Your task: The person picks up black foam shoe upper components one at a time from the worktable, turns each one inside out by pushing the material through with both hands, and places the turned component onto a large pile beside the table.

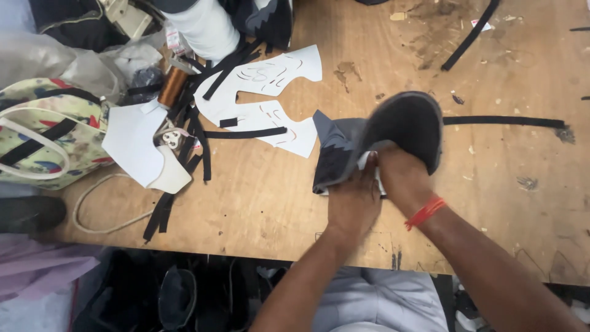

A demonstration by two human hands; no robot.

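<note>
— Fabric piece [393, 132], dark grey, sits mid-table [276, 203] in the head view, folded over your right hand [399, 175]. Its fingers?

— Hidden under the cloth; you can't tell their grip. Your left hand [353, 200] presses flat, fingers released, on the navy part. The white scrap [367, 161] beneath is mostly covered.

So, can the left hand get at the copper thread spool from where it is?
Probably yes. The left hand is pressed on the dark fabric piece, and the copper thread spool lies uncovered among black strips across bare table.
</note>
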